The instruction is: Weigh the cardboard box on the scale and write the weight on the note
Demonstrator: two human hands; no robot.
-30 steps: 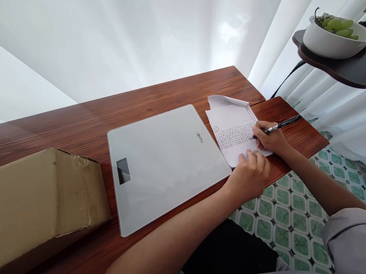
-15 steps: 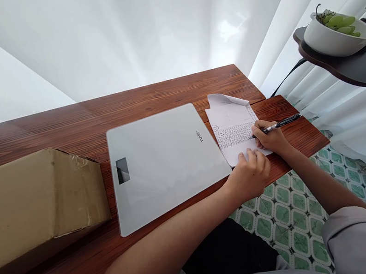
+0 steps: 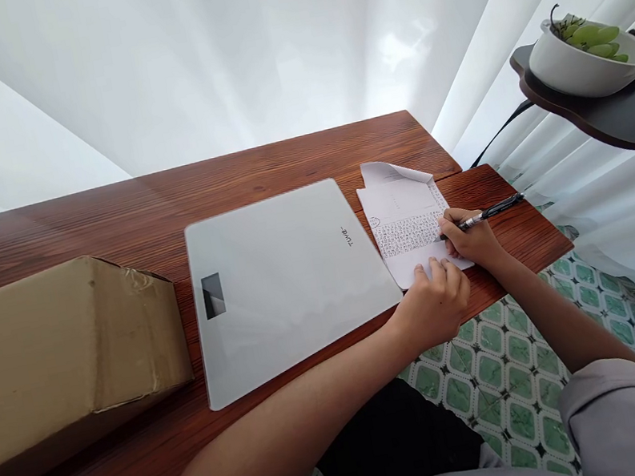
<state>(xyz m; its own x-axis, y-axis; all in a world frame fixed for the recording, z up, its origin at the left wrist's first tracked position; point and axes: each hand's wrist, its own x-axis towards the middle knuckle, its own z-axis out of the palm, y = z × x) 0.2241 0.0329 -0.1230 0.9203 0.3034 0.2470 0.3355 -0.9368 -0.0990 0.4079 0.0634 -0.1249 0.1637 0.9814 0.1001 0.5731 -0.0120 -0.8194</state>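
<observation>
A small notepad [image 3: 403, 203] with a curled, folded-back top sheet and rows of tiny handwriting lies near the right end of the wooden table. My right hand [image 3: 473, 238] grips a black pen [image 3: 492, 210], its tip touching the page at the end of the lowest written rows. At the pad's lower edge, my left hand [image 3: 436, 301] rests its slightly bent fingers, apart from each other, on the paper. Its thumb is partly hidden. Just left of the pad lies a flat white digital scale [image 3: 289, 283] with a small dark display, its corner near my left wrist.
A cardboard box [image 3: 56, 347] stands on the table [image 3: 256, 163] at the left. On a dark shelf [image 3: 609, 124] at the upper right is a white bowl [image 3: 587, 67] of green grapes. White curtains hang behind, and green tiled floor shows below the table edge.
Almost nothing differs. My right hand and the pen have shifted very slightly to the right along the writing; my left hand stays in place.
</observation>
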